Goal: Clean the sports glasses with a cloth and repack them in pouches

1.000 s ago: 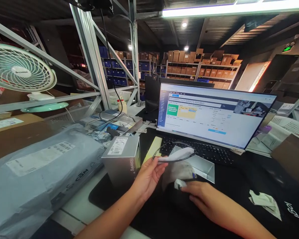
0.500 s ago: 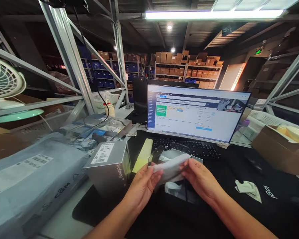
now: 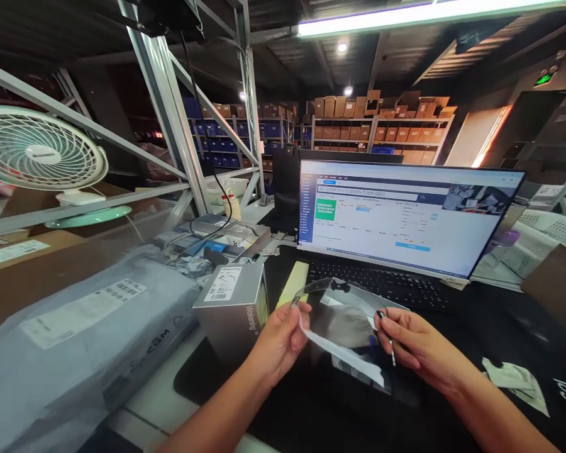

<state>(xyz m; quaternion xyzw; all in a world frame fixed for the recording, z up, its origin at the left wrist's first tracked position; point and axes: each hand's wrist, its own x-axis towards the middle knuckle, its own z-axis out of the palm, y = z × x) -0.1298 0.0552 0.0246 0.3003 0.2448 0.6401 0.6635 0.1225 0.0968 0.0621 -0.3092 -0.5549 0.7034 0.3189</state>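
Note:
A clear piece of eyewear (image 3: 340,285), like a see-through face shield with a dark nose bridge, spans the space between my hands. Pinched at its left end, it is in my left hand (image 3: 283,327). From that hand a white strip (image 3: 349,357), like thin paper or film, slants down to the right. Fingers of my right hand (image 3: 408,336) close on the dark right end, where a thin temple arm (image 3: 393,353) points down. How far the clear sheet reaches is hard to make out.
A grey box (image 3: 233,296) stands left of my hands, beside a large plastic-wrapped package (image 3: 99,340). Behind are a yellow strip (image 3: 294,283), a keyboard (image 3: 387,283) and a monitor (image 3: 382,220). Crumpled paper (image 3: 516,380) lies on the right. A fan (image 3: 42,154) stands far left.
My hands have moved apart. The white strip, stretched between both hands before, now hangs from the left one. My right hand holds the eyewear's right end. The view has turned left.

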